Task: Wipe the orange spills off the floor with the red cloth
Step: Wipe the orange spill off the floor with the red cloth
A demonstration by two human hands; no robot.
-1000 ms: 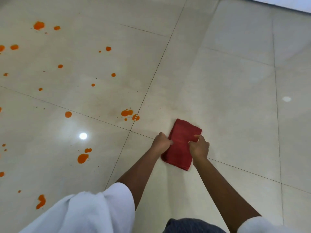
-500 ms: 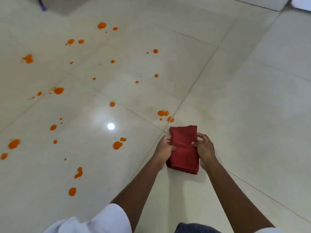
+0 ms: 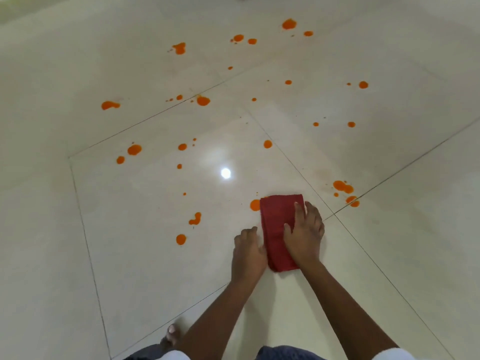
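Note:
The red cloth (image 3: 274, 221) lies folded into a narrow rectangle on the glossy cream tile floor (image 3: 145, 255). My right hand (image 3: 305, 236) presses flat on its right half, fingers spread. My left hand (image 3: 248, 253) grips the cloth's lower left edge with curled fingers. An orange spill (image 3: 254, 205) touches the cloth's upper left corner and is partly under it. A cluster of orange blots (image 3: 343, 187) sits to the right by a tile joint. Further orange spills (image 3: 195, 219) lie to the left, and several dot the floor farther away.
A bare toe of my foot (image 3: 172, 333) shows at the bottom, beside my dark trousers (image 3: 283, 354). A ceiling light reflects as a bright spot (image 3: 225, 173) on the tile. Dark grout lines cross the floor diagonally.
The cloth has slid left across the tile joint onto the spill-covered tile. My right hand went from gripping its edge to pressing flat on top. The view swung left.

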